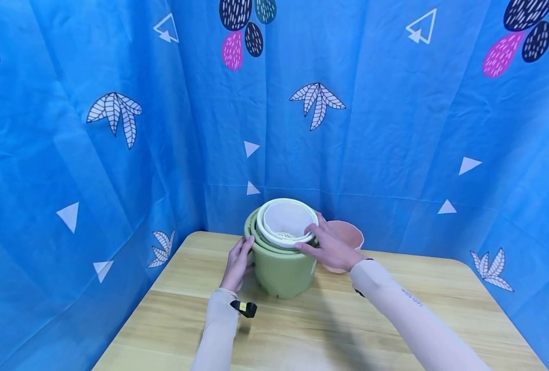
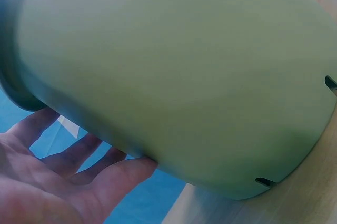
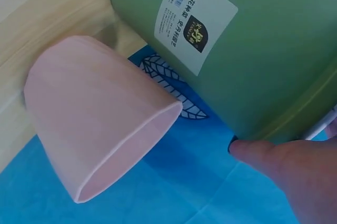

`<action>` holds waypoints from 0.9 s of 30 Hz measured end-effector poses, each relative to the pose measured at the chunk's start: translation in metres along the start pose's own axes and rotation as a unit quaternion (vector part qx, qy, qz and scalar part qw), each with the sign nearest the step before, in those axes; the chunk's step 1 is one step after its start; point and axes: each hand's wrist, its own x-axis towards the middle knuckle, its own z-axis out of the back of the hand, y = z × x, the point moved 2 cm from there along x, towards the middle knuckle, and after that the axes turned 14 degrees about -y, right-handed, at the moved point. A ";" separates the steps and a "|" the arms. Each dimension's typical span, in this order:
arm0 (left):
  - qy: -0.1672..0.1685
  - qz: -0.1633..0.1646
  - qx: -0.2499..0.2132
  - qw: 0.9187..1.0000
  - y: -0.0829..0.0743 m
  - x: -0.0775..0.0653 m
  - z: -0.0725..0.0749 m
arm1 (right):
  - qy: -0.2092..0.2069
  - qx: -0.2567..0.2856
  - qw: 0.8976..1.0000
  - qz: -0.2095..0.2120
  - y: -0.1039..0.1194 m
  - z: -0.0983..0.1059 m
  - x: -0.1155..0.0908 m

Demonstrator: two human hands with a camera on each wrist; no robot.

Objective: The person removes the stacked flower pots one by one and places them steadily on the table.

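Observation:
Nested flowerpots stand upright on the table. The outermost is a big green flowerpot (image 1: 283, 275) with slots near its base and a white label (image 3: 195, 21) on its right side. A second green rim shows inside it, and paler white flowerpots (image 1: 285, 219) sit innermost, with a perforated bottom. My left hand (image 1: 238, 264) holds the green pot at its left rim, thumb at the top and fingers against the wall below. My right hand (image 1: 332, 250) grips the stack's right rims, fingers over the white edge; one finger lies under the green rim. Some fingertips are hidden.
A pink flowerpot (image 3: 100, 108) stands on the table just behind and right of the stack, partly covered by my right hand in the head view. The wooden table (image 1: 172, 319) meets a blue patterned curtain (image 1: 371, 129) at its back and sides.

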 end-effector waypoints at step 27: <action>-0.002 0.018 -0.010 1.000 -0.003 0.000 -0.002 | -0.109 0.106 0.988 -0.038 0.013 -0.008 0.014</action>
